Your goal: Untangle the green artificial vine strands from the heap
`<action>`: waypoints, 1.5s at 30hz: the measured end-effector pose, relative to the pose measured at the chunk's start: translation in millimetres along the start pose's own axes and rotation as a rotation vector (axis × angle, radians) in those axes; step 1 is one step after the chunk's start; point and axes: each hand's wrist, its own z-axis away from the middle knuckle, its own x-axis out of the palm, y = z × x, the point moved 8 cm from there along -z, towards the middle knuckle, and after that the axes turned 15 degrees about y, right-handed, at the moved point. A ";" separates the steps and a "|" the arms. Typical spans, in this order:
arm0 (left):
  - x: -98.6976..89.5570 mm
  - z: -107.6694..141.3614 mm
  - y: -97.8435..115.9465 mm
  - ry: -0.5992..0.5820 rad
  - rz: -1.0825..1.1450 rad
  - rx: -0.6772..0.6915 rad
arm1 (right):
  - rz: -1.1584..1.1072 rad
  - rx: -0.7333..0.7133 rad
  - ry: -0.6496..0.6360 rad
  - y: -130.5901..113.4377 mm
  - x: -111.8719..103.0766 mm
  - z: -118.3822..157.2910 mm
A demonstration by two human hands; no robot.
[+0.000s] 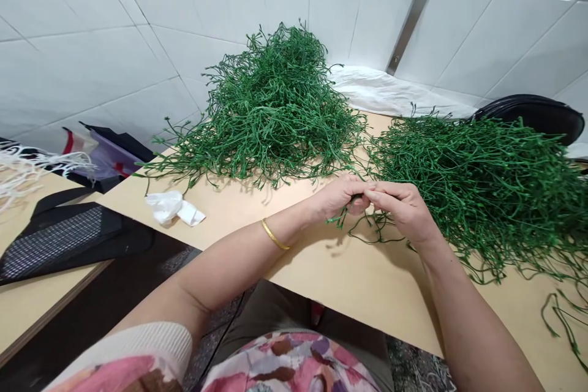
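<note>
Over the front of the wooden table, my left hand (pixel 348 194) and my right hand (pixel 404 205) meet with their fingertips together. Both are closed around thin green plastic stems (pixel 339 218). Stem ends with small tips poke out below my left palm, and others trail under my right hand. The exact spot where the fingers pinch is partly hidden. Behind my hands rises a tall heap of the same green stems (pixel 275 116). A second, wider pile of green stems (pixel 478 184) lies beside my right hand and forearm.
A crumpled white tissue (pixel 169 207) lies on the table (pixel 358 275) at the left. White cloth (pixel 390 90) and a black round-edged object (pixel 528 113) sit by the tiled wall. Another table at the far left bears a black mesh bag (pixel 55 242) and white strands (pixel 27 165).
</note>
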 end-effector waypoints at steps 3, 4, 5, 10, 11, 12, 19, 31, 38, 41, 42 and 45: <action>-0.2 0.9 3.0 -0.010 0.170 -0.086 | -0.171 0.035 0.038 -5.1 -1.7 4.8; -4.1 -1.0 5.5 0.012 0.234 -0.095 | -0.187 0.031 0.039 -8.8 -0.6 6.8; -10.5 -4.2 8.0 0.055 0.292 -0.091 | -0.160 0.017 0.034 -12.6 0.9 8.5; -48.1 -18.4 2.4 0.387 0.383 -0.082 | 0.504 -0.197 0.145 -16.9 -4.2 7.2; -50.1 -19.5 -0.7 0.407 0.369 -0.096 | 0.672 -0.258 0.191 -15.0 -7.4 6.0; -49.9 -20.2 -3.3 0.405 0.353 -0.109 | 0.839 -0.315 0.234 -12.5 -10.2 5.2; -44.9 -18.2 -8.4 0.366 0.358 -0.128 | 1.038 -0.443 0.445 -16.9 -20.4 8.4; -23.1 -13.0 -23.4 0.322 0.376 -0.240 | 0.411 -0.010 0.248 15.8 9.6 2.6; -16.8 -11.2 -15.4 0.228 0.226 -0.077 | 0.065 0.174 0.224 28.2 11.1 0.0; -16.6 -11.2 -13.2 0.215 0.196 -0.037 | -0.014 0.208 0.223 30.7 11.7 0.3; -16.2 -11.2 -12.9 0.209 0.197 -0.031 | -0.015 0.211 0.219 31.5 11.8 0.4; -14.1 -10.6 -12.2 0.189 0.207 -0.034 | 0.021 0.212 0.204 33.3 11.6 0.9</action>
